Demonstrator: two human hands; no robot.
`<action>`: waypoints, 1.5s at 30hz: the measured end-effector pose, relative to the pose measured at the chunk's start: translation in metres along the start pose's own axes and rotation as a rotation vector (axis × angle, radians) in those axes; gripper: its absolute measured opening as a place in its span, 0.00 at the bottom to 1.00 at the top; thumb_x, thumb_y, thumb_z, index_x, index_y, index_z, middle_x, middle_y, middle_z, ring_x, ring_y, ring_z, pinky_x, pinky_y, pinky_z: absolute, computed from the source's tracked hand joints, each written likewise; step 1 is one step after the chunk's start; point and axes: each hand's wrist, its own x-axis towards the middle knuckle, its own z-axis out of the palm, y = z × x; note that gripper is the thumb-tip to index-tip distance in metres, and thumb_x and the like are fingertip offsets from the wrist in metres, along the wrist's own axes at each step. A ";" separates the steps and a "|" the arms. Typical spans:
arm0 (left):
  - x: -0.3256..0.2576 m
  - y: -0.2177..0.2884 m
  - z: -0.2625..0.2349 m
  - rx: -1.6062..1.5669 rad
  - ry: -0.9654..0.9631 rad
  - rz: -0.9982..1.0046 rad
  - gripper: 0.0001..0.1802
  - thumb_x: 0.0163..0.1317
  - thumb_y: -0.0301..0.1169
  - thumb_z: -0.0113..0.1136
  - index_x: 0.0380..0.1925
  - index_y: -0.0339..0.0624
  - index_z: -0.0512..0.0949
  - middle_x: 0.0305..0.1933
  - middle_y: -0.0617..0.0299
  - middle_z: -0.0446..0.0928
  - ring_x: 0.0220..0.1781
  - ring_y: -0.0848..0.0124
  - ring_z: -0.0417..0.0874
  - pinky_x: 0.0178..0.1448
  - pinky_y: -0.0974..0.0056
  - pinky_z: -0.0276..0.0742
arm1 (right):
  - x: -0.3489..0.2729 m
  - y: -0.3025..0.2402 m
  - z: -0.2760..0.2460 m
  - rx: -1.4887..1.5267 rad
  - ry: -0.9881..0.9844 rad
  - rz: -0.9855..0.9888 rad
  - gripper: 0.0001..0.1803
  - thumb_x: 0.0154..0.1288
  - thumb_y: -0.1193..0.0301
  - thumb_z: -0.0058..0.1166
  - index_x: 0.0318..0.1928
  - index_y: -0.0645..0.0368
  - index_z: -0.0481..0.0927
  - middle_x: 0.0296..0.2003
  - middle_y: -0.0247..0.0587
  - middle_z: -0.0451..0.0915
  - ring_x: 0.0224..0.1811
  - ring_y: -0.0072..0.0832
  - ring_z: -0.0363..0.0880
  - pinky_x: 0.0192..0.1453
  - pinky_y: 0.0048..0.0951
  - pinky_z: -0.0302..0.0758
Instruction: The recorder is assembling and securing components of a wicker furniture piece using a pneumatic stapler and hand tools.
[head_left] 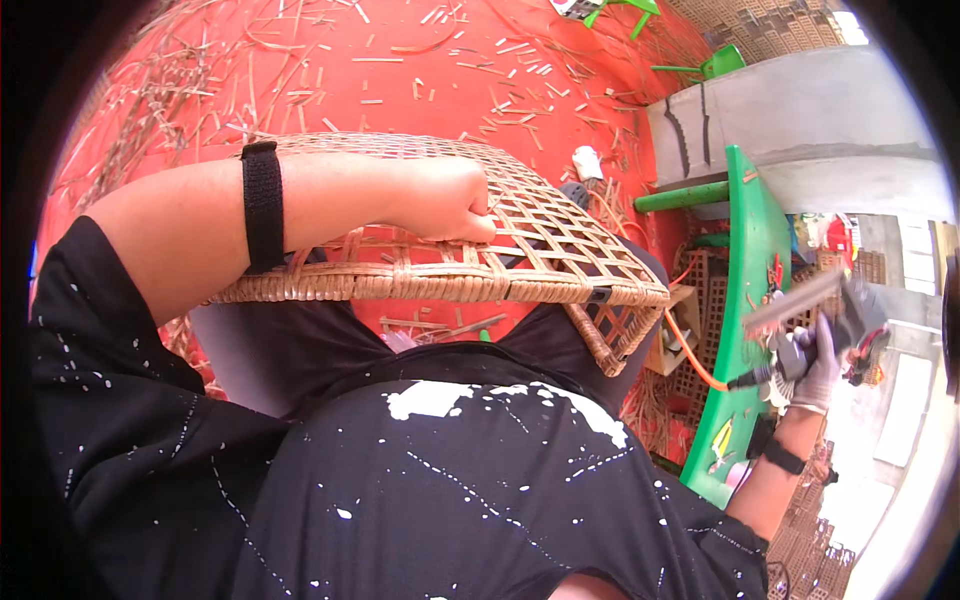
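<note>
**A:** Where was the woven panel [470, 250] at that moment?

**B:** It lay across the person's lap, open lattice on top and a thick wrapped rim along the near edge. The left hand [452, 200] rested on it, with the fingers [478, 226] curled tight and hooked into the weave near the middle, pinning it flat. A black strap [263, 205] sat on that forearm.

**A:** And the right hand?

**B:** The right hand [815, 362], gloved in a pale glove, was well off to the right, by the green worktop [752, 250]. It was wrapped around the grip of a grey power tool [835, 315] with an orange hose [690, 362] trailing from it, possibly a staple gun, though the picture is blurred at that rim.

**A:** Which step did it look like?

**B:** I judged it a pause between fastenings: panel braced, tool held clear of it. The red floor [400, 70] was littered with cane offcuts [490, 105].

**A:** What would the next move have needed?

**B:** Bringing the tool's nose squarely onto the rim while keeping the bracing fingers out of its line, and the hose free of the panel's corner.
</note>
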 end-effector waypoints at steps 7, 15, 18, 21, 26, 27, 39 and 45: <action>0.000 -0.009 0.000 0.000 0.061 0.160 0.19 0.55 0.38 0.57 0.15 0.32 0.77 0.11 0.57 0.72 0.14 0.69 0.74 0.22 0.61 0.70 | -0.036 -0.109 0.187 -0.339 -0.495 -0.445 0.16 0.59 0.73 0.57 0.48 0.65 0.75 0.23 0.32 0.73 0.25 0.18 0.71 0.29 0.19 0.68; 0.009 -0.015 0.002 0.088 0.125 0.197 0.18 0.51 0.41 0.56 0.15 0.37 0.79 0.13 0.54 0.75 0.18 0.63 0.78 0.28 0.56 0.73 | -0.057 -0.197 0.251 -0.344 -0.572 -0.517 0.08 0.60 0.71 0.58 0.34 0.60 0.73 0.25 0.33 0.69 0.26 0.20 0.68 0.32 0.22 0.68; 0.007 -0.016 0.001 0.097 0.121 0.230 0.18 0.51 0.41 0.56 0.15 0.37 0.79 0.14 0.52 0.76 0.19 0.61 0.78 0.28 0.56 0.73 | -0.062 -0.232 0.253 -0.172 -0.741 -0.610 0.07 0.63 0.72 0.55 0.38 0.61 0.73 0.25 0.32 0.67 0.29 0.20 0.66 0.37 0.21 0.68; 0.009 -0.016 0.000 0.087 0.116 0.234 0.18 0.51 0.41 0.56 0.15 0.36 0.79 0.14 0.51 0.75 0.18 0.61 0.77 0.28 0.55 0.73 | -0.067 -0.251 0.245 -0.147 -0.820 -0.549 0.08 0.64 0.70 0.54 0.37 0.63 0.74 0.26 0.33 0.69 0.30 0.21 0.69 0.38 0.23 0.70; 0.009 -0.020 0.000 0.090 0.141 0.254 0.18 0.49 0.42 0.58 0.14 0.36 0.79 0.13 0.50 0.73 0.17 0.60 0.75 0.26 0.55 0.72 | -0.073 -0.252 0.234 -0.342 -0.576 -0.775 0.09 0.63 0.68 0.55 0.38 0.61 0.76 0.27 0.34 0.72 0.30 0.21 0.72 0.39 0.22 0.71; 0.010 -0.022 0.000 0.110 0.151 0.249 0.18 0.49 0.42 0.58 0.14 0.35 0.78 0.13 0.50 0.73 0.16 0.60 0.75 0.26 0.54 0.71 | -0.073 -0.251 0.229 -0.341 -0.542 -0.783 0.09 0.63 0.68 0.56 0.37 0.61 0.76 0.27 0.34 0.72 0.29 0.20 0.72 0.37 0.21 0.71; -0.001 -0.021 -0.001 0.078 0.131 0.207 0.19 0.51 0.42 0.58 0.17 0.36 0.79 0.15 0.50 0.74 0.19 0.57 0.76 0.30 0.54 0.73 | -0.130 -0.232 0.171 -0.684 -0.578 -0.186 0.13 0.55 0.69 0.58 0.38 0.64 0.75 0.16 0.36 0.71 0.17 0.23 0.71 0.24 0.24 0.71; 0.004 -0.014 0.000 0.098 0.104 0.230 0.18 0.52 0.42 0.57 0.19 0.36 0.81 0.17 0.52 0.77 0.21 0.59 0.78 0.31 0.54 0.74 | -0.188 -0.187 0.225 -0.668 -0.742 0.461 0.31 0.46 0.72 0.59 0.52 0.73 0.70 0.14 0.37 0.71 0.13 0.26 0.72 0.18 0.26 0.72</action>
